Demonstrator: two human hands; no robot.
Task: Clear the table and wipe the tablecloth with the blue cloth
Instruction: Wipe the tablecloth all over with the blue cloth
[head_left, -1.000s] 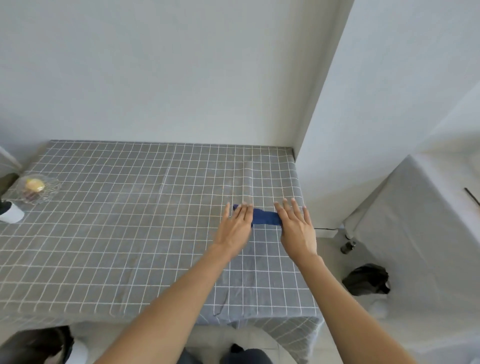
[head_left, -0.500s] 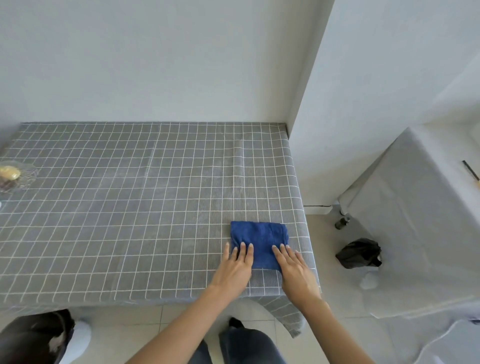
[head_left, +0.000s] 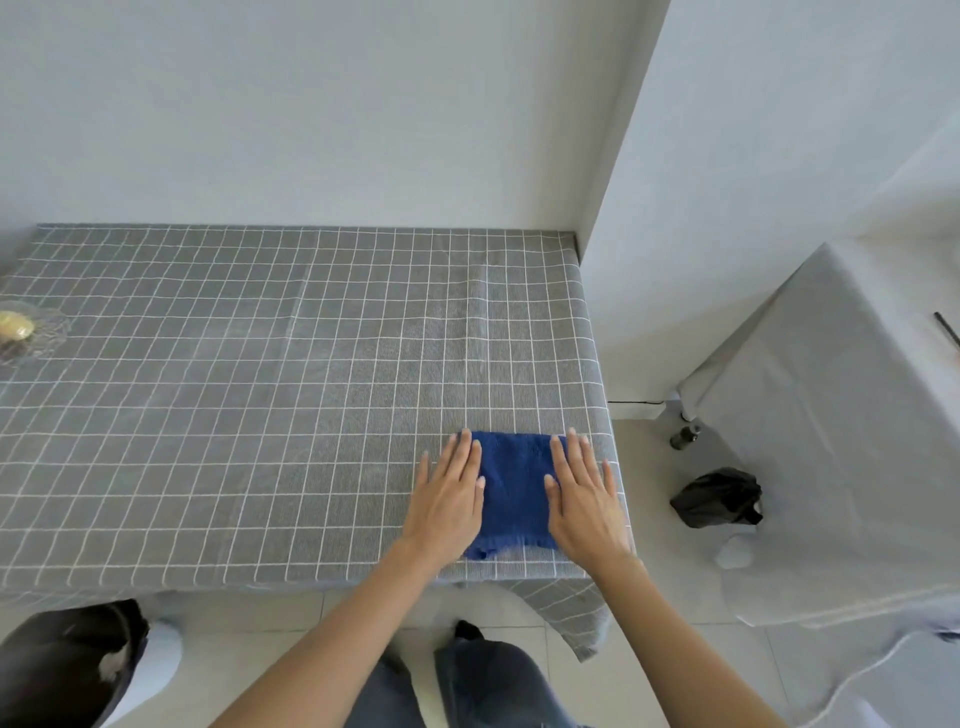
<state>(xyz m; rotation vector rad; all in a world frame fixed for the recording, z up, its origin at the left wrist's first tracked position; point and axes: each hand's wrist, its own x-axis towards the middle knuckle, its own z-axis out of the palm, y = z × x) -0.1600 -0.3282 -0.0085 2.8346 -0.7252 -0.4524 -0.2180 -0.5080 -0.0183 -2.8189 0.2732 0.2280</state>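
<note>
The folded blue cloth lies flat on the grey checked tablecloth, close to the table's front right corner. My left hand presses on its left edge with straight fingers. My right hand presses on its right edge the same way. Both palms face down, and the cloth's middle shows between them.
A clear glass dish with a yellow item sits at the table's far left edge. A wall borders the table at the back and right. On the floor to the right lie a black bag and a small dark bottle, beside a grey-draped piece of furniture.
Both hands drew the cloth back from the middle right toward the front edge; now they lie further forward over its sides. The view tilted down.
</note>
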